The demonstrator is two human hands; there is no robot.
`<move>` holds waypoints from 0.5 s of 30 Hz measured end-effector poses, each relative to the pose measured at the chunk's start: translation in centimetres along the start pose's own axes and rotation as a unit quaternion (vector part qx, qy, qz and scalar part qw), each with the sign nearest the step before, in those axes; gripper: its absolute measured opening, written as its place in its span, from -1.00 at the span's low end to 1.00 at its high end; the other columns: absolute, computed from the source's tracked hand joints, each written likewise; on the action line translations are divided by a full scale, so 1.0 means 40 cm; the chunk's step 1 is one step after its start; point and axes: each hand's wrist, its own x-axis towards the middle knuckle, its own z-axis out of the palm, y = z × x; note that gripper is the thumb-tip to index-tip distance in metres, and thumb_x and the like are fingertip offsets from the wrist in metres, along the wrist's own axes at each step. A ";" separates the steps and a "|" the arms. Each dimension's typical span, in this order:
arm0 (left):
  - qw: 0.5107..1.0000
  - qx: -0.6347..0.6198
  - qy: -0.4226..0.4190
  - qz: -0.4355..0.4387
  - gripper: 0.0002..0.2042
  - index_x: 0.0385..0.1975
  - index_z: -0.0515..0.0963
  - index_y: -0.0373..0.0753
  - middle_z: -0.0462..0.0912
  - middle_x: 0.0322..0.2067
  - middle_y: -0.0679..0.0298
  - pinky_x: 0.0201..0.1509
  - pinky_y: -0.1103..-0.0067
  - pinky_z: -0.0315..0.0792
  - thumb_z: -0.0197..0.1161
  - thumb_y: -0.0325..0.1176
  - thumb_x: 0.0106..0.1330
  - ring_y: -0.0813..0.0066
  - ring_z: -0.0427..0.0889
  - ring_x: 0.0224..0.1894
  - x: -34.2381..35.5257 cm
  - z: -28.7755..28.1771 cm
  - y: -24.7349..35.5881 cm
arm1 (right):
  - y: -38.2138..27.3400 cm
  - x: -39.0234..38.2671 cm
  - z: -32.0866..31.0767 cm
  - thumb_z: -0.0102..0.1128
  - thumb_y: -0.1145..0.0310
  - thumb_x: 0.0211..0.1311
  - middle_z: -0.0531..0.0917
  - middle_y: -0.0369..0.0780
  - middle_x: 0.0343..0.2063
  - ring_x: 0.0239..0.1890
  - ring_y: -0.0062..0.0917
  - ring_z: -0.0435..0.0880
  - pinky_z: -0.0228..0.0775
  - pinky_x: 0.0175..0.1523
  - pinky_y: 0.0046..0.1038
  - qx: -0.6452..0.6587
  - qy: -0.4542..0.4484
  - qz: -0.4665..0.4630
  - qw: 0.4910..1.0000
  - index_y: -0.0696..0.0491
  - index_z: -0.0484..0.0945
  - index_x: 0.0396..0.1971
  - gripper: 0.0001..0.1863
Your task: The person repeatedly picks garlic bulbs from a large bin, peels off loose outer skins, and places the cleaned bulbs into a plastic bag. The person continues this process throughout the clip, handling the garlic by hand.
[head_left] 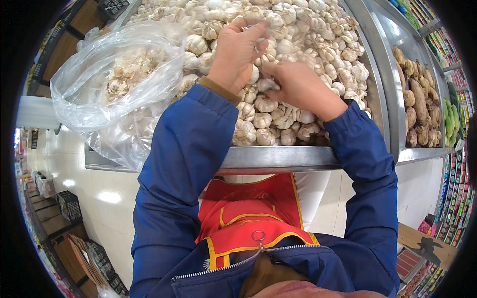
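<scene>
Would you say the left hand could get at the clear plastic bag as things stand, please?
Probably yes: the left hand rests on the garlic bulbs, and the clear plastic bag lies just to its left with nothing between them.
</scene>
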 end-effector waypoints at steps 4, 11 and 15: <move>1.000 0.011 0.007 0.007 -0.89 -0.23 0.53 -0.30 0.54 -0.45 0.34 -0.62 0.83 0.19 0.21 -0.43 0.31 0.72 0.41 -0.55 -0.001 -0.002 0.003 | 0.016 0.001 -0.020 0.38 0.34 -0.11 0.60 -0.17 -0.50 -0.44 -0.35 0.63 0.48 -0.30 -0.36 0.169 0.101 0.046 0.979 0.08 0.48 -0.33 -0.67; 0.975 0.148 -0.116 -0.120 -0.79 -0.34 0.56 -0.15 0.51 -0.55 0.49 -0.55 0.82 0.19 0.31 -0.15 0.29 0.79 0.37 -0.55 -0.019 0.023 -0.001 | 0.064 0.011 -0.077 0.40 0.40 -0.07 0.56 -0.26 -0.28 -0.37 -0.59 0.56 0.48 -0.32 -0.57 0.229 0.345 0.085 0.906 0.11 0.43 -0.26 -0.62; 0.970 0.194 -0.120 -0.084 -0.77 -0.33 0.56 -0.15 0.52 -0.53 0.47 -0.51 0.82 0.21 0.25 -0.11 0.33 0.79 0.39 -0.53 -0.020 0.024 -0.003 | 0.061 0.002 -0.070 0.40 0.46 -0.02 0.58 -0.30 -0.32 -0.39 -0.69 0.55 0.45 -0.33 -0.62 0.266 0.318 0.055 0.908 0.10 0.48 -0.11 -0.58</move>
